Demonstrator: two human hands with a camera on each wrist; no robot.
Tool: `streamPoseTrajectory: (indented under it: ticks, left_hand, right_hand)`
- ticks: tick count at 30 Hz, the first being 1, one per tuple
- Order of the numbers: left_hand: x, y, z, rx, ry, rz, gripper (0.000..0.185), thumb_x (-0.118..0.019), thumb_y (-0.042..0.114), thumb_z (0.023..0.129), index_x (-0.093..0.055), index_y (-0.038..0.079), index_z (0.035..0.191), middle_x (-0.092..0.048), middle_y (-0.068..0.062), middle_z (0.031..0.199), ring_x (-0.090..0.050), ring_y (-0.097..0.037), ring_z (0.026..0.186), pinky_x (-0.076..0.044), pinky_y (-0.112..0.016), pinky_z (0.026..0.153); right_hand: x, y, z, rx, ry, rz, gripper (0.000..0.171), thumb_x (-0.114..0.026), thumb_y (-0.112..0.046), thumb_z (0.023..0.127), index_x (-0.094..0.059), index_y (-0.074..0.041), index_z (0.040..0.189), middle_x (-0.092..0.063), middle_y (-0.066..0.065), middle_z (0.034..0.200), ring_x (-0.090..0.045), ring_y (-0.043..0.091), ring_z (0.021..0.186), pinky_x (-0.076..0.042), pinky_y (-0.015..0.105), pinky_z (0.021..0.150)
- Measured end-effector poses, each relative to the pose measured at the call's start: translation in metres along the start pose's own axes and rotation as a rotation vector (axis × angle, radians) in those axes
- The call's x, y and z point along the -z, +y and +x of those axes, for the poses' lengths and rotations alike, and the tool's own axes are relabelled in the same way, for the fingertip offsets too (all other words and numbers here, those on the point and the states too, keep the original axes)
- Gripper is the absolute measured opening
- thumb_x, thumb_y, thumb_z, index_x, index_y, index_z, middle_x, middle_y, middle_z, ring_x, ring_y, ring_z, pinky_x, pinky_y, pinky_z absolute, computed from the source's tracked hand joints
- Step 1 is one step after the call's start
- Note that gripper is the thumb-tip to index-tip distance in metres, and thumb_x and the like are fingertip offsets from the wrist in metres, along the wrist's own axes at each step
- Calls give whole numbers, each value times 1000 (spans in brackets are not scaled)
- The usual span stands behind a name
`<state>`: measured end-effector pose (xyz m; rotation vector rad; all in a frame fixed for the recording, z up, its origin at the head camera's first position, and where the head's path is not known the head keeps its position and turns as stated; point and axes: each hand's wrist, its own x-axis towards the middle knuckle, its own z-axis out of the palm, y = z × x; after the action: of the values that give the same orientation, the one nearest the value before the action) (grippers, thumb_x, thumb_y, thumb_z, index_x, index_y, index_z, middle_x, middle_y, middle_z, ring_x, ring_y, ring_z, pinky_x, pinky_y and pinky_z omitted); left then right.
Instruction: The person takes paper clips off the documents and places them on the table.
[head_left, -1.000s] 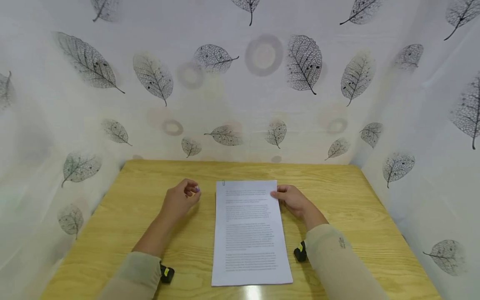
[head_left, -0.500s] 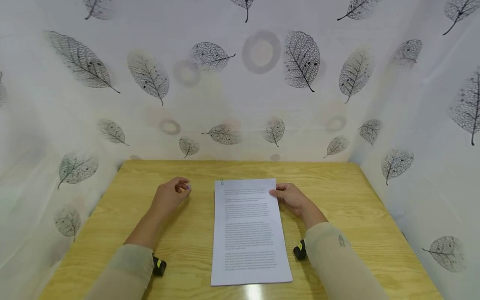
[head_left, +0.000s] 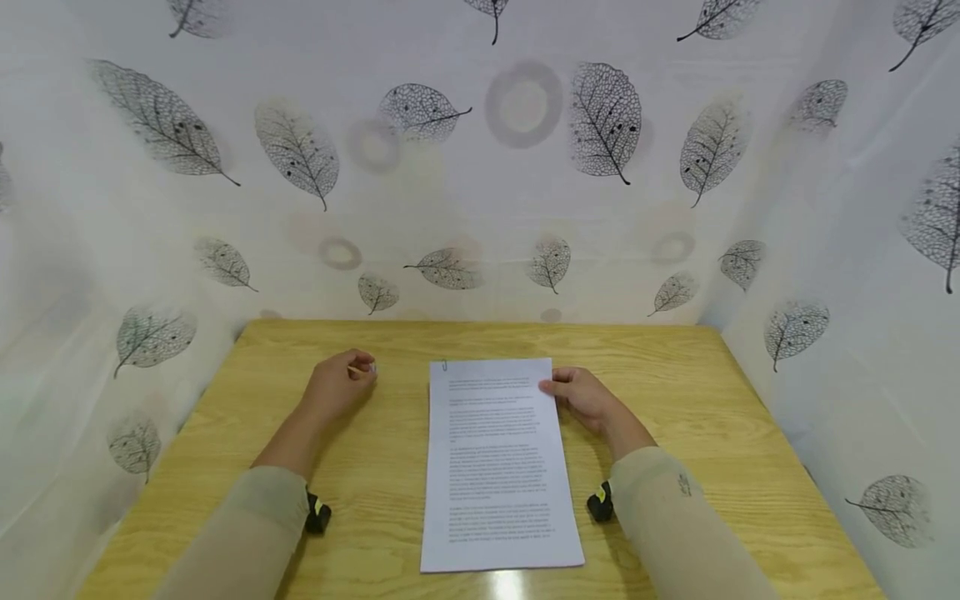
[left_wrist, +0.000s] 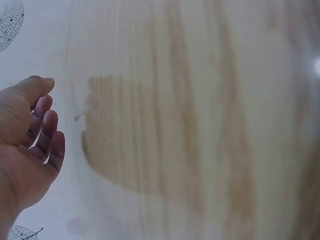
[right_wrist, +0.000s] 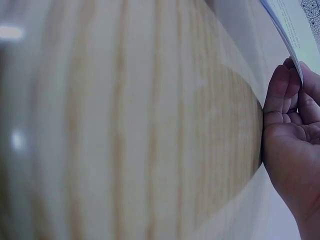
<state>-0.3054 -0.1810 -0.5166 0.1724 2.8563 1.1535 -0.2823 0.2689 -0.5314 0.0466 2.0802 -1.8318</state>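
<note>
A stack of printed paper point(head_left: 491, 467) lies upright in front of me on the wooden table, with a small paper clip point(head_left: 444, 365) at its top left. My right hand point(head_left: 592, 400) pinches the upper right edge of the stack, thumb on top and fingers beneath. In the right wrist view the sheets point(right_wrist: 295, 30) pass between that thumb and the fingers. Off to the left of the paper, my left hand point(head_left: 339, 385) hovers near the table with its fingers loosely bent. The left wrist view shows nothing between its thumb and fingers.
The light wooden table point(head_left: 675, 375) ends at the back against a white curtain point(head_left: 465, 200) printed with leaves. More of the curtain rises along both sides. Black wrist cameras point(head_left: 318, 512) stick out from both sleeves.
My left hand has moved left, farther from the paper, and slightly toward the back. My right hand keeps its grip on the stack, and the paper clip stays in place.
</note>
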Motion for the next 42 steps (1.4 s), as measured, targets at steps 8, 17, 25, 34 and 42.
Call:
streamPoseTrajectory:
  ticks: [8,17,25,34,42]
  left_hand:
    - [0,-11,7,-24,-52,60,31,-66,21,107,-69,2,132,-75,-18,126,-70,-35,115,-59,-52,101]
    - [3,-16,12,9,-90,62,33,-66,21,107,-68,1,134,-73,-19,127,-68,-35,116,-57,-52,103]
    - [3,-19,14,37,-102,50,35,-65,23,108,-67,3,137,-73,-18,129,-67,-35,119,-56,-52,104]
    - [2,-15,11,44,-80,20,36,-65,21,108,-65,0,138,-71,-20,131,-65,-37,120,-55,-52,105]
    - [0,-12,7,79,-73,-8,43,-55,16,109,-55,-3,148,-64,-25,141,-62,-41,130,-53,-55,112]
  right_hand:
    - [-2,-4,-4,1,2,5,31,-64,-10,109,-68,10,132,-80,-1,114,-70,10,106,-58,21,90]
    - [0,-1,-3,13,-3,6,32,-64,-11,109,-68,11,132,-80,-2,113,-70,9,108,-57,20,91]
    - [0,-1,-2,10,-1,8,32,-65,-12,109,-69,10,132,-80,-2,112,-69,10,108,-56,21,93]
    - [0,-5,-3,12,-4,10,31,-64,-10,109,-68,11,131,-80,-4,110,-69,9,108,-56,20,93]
    - [-2,-5,-4,4,8,6,31,-64,-10,108,-68,10,132,-79,-3,112,-69,9,109,-56,19,93]
